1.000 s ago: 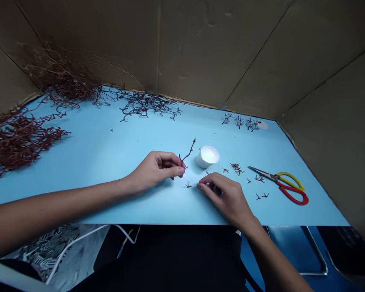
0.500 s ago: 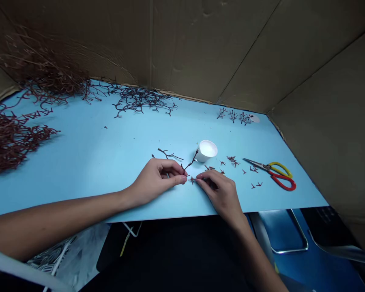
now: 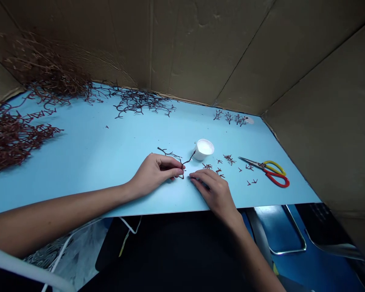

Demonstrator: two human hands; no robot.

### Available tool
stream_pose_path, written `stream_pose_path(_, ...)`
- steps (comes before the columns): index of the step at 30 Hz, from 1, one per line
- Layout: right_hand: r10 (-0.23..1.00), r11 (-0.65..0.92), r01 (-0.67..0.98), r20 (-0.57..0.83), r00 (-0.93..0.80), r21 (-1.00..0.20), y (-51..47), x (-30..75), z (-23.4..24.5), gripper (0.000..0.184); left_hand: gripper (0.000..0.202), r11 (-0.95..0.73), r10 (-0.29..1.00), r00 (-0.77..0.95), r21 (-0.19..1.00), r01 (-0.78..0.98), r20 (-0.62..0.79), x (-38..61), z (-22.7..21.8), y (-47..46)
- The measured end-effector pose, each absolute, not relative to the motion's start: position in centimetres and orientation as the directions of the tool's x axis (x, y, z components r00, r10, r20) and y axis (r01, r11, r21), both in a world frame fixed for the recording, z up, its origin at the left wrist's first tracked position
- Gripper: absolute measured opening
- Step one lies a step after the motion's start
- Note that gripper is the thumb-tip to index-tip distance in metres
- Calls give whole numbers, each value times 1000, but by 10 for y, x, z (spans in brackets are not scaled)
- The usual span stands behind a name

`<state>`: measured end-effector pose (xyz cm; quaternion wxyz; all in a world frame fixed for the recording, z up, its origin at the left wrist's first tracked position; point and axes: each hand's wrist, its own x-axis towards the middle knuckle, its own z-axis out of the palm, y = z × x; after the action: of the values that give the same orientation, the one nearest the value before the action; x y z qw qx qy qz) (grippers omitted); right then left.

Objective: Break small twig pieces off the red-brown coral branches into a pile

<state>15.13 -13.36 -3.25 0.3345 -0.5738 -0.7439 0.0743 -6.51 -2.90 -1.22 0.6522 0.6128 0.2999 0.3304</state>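
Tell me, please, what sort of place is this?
Probably a small craft workstation: a light-blue board inside cardboard walls holds heaps of dried red-brown twigs, with scissors and a small white cup close by.

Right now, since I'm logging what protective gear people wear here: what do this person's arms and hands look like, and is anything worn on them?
Both arms are bare: the left forearm and right forearm show no sleeve, and the left hand and right hand wear no gloves. No watch, bracelet, ring, cable or marking shows on either.
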Motion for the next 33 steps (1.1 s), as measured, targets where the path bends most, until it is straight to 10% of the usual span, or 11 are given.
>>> stream_pose_path(11, 942, 121, 672, 298, 154, -731, -134, 154, -35, 33, 14, -49, 800, 600, 999, 22, 26, -65, -16, -27)
stream_pose_path(33, 905, 127, 650, 355, 232, -749, -136, 151, -28, 11, 12, -54, 778, 627, 999, -1, 43, -66, -17, -26)
